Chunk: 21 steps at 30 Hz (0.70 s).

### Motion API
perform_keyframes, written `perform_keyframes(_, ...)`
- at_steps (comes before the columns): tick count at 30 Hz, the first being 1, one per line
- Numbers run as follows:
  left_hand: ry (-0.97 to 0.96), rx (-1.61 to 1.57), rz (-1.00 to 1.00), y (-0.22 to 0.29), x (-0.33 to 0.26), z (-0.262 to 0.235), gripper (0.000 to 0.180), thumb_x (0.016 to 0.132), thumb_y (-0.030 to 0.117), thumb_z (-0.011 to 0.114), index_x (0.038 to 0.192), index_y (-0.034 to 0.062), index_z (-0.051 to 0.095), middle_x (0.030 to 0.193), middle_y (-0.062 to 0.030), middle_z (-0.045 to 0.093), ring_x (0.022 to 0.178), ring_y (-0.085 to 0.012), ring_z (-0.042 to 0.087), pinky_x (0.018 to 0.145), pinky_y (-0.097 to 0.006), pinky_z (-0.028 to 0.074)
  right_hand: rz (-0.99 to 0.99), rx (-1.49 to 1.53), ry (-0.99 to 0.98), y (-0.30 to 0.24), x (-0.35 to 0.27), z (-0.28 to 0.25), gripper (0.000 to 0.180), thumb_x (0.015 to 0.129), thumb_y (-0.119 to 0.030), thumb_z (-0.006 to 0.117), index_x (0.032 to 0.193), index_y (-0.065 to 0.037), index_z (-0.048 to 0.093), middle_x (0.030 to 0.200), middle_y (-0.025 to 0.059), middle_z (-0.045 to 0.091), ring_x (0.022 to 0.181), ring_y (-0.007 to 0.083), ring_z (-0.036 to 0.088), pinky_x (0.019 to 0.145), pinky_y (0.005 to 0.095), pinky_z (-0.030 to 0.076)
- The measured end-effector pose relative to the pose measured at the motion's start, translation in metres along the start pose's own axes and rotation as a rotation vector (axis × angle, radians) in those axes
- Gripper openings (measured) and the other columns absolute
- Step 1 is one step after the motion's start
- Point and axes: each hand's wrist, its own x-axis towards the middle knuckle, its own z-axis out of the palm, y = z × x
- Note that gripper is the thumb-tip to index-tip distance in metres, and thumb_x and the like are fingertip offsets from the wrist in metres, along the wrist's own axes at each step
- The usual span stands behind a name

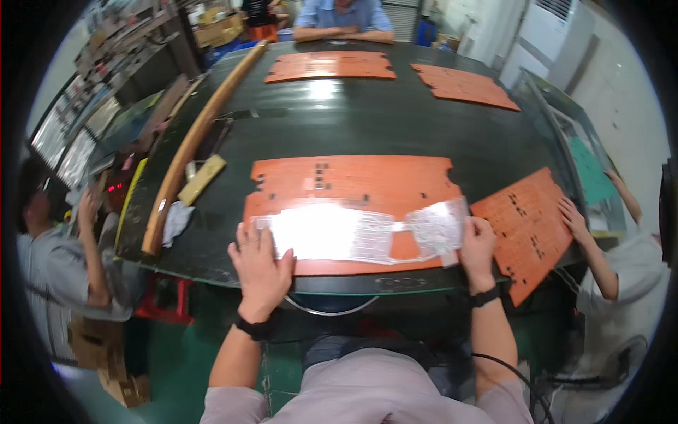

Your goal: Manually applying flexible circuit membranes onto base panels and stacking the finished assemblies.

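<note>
The person's shirt is pale pinkish-grey and short-sleeved, the left wristband and right wristband are black, perhaps fabric, and a thin black cable crosses the right forearm

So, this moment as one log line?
left hand: on shiny clear sheet | right hand: at sheet's right edge | beneath: flat orange board

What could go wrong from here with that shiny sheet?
The shiny sheet might crease at its narrow neck if the left hand and right hand pull unevenly. The right hand could also bump the angled orange board beside it, whose near corner appears to overhang the table.
</note>
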Motion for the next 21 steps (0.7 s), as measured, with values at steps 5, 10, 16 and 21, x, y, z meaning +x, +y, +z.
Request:
perform_keyframes(5, -0.017, 0.089, 0.029, -0.006, -0.003, 0.004, 0.067, 0.085, 0.04, 0.063, 0.132, -0.006, 0.049, 0.147, -0.0271, 0.035, 0.139, -0.0434, 0.027, 0.107, -0.062, 0.02, -0.043, -0.057, 0.019, -0.01, -0.001, 0.012, 0.014, 0.085, -0.011, 0.064, 0.081, 0.002, 0.064, 0.082, 0.0176, 0.062, 0.081, 0.0339, 0.06, 0.073, 0.0407, 0.047)
perform_keyframes(10, -0.008, 0.076, 0.036, -0.003, -0.004, 0.008, 0.065, 0.087, 0.04, 0.061, 0.13, -0.0067, 0.05, 0.145, -0.0283, 0.036, 0.138, -0.0443, 0.027, 0.107, -0.062, 0.021, -0.043, -0.119, 0.0, -0.017, 0.0, 0.003, 0.014, 0.084, -0.009, 0.063, 0.077, 0.004, 0.064, 0.085, 0.0172, 0.063, 0.087, 0.0341, 0.06, 0.078, 0.0412, 0.047)
perform_keyframes(16, -0.02, 0.099, 0.026, -0.004, -0.006, 0.013, 0.066, 0.088, 0.041, 0.06, 0.132, -0.0068, 0.048, 0.146, -0.0292, 0.035, 0.138, -0.0451, 0.026, 0.107, -0.062, 0.021, 0.026, -0.158, -0.03, -0.025, -0.007, -0.003, 0.031, 0.084, -0.012, 0.063, 0.111, 0.004, 0.06, 0.11, 0.0257, 0.057, 0.104, 0.039, 0.055, 0.09, 0.042, 0.045)
perform_keyframes(21, -0.134, 0.107, 0.031, -0.002, -0.005, -0.001, 0.072, 0.088, 0.039, 0.06, 0.14, -0.0048, 0.038, 0.15, -0.027, 0.028, 0.141, -0.0429, 0.022, 0.11, -0.06, 0.019, -0.453, -0.46, -0.482, -0.042, -0.021, -0.012, 0.065, 0.088, -0.038, 0.06, 0.135, 0.005, 0.045, 0.144, 0.0294, 0.035, 0.135, 0.0467, 0.03, 0.11, 0.0527, 0.027)
